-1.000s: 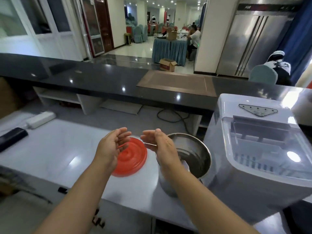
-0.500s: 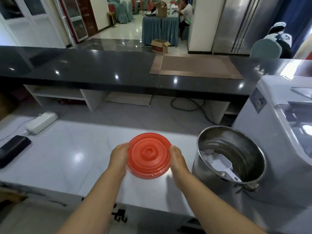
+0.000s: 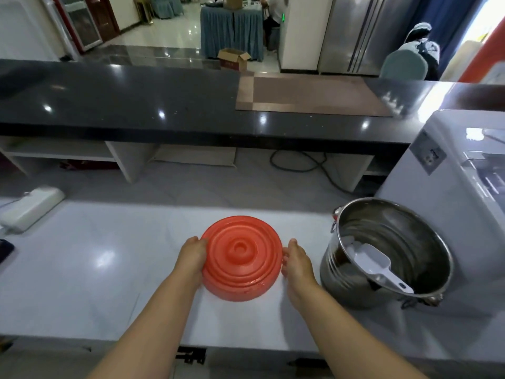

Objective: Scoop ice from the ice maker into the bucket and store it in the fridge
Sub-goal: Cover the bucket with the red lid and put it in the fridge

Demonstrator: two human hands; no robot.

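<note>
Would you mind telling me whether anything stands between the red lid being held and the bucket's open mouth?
Nothing lies on the counter between the red lid and the bucket. The white scoop inside leans its handle on the near rim, though, and might keep the lid from seating.

A restaurant or banquet hall's serving station: a black bar top (image 3: pixel 136 105) fronts a dining room with a skirted table (image 3: pixel 232 31), a covered chair (image 3: pixel 403 64) and a steel fridge (image 3: pixel 352 31).
</note>
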